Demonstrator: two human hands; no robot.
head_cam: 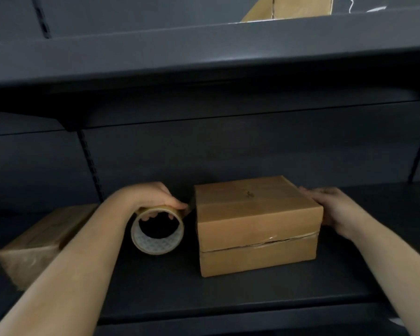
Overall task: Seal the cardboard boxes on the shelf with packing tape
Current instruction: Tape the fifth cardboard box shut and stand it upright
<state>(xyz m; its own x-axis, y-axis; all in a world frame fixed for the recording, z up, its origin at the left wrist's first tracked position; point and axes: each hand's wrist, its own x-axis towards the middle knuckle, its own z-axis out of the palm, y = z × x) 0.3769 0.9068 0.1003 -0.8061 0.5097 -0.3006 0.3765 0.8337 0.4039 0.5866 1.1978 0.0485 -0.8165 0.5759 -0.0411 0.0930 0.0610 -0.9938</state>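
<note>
Left hand [153,197] grips round glossy tape roll [157,230]; right hand [335,209] flat, fingers relaxed, against matte cardboard box [255,226] side

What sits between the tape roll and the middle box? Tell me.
Nothing visible. The left hand grips the tape roll just left of the box, with only bare shelf in the gap. The right hand rests against the box's right side.
</note>
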